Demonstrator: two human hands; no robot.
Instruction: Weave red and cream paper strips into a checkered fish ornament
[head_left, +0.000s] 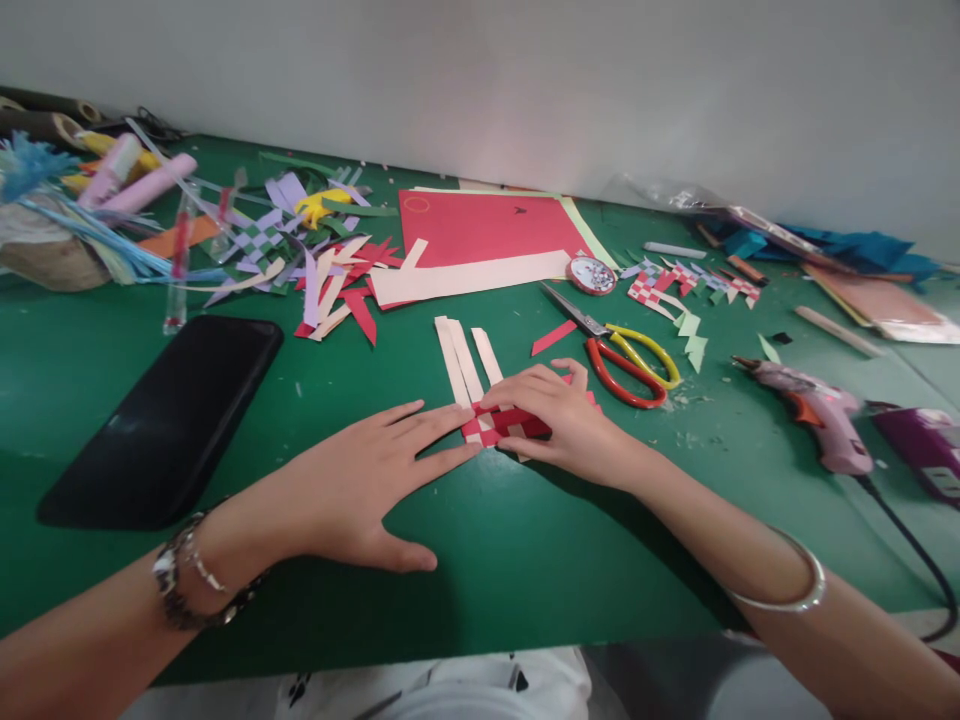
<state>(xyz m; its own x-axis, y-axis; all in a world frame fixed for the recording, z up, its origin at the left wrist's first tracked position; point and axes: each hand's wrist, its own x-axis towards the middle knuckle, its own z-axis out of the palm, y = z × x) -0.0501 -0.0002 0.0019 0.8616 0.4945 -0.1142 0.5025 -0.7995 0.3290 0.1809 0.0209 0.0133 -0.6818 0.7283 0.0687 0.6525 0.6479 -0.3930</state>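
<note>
At my left a smooth black phone [161,420] lies on the green table [525,570]; beside it my left hand [367,475] is spread, gripping nothing, its fingertips touching the left end of the paper weave [486,424], which lies on the table between my two hands; the weave shows a small checkerboard of red and cream squares, with three flat, narrow cream strips [459,365] running out long from its far edge, matte and straight; my right hand [551,415] curves over the rest, fingers bent, and I cannot tell whether it pinches the paper; further right lie scissors [632,378] with grey metal blades, one red and one yellow handle loop, then a pink glue gun [821,405] with an orange trigger.
</note>
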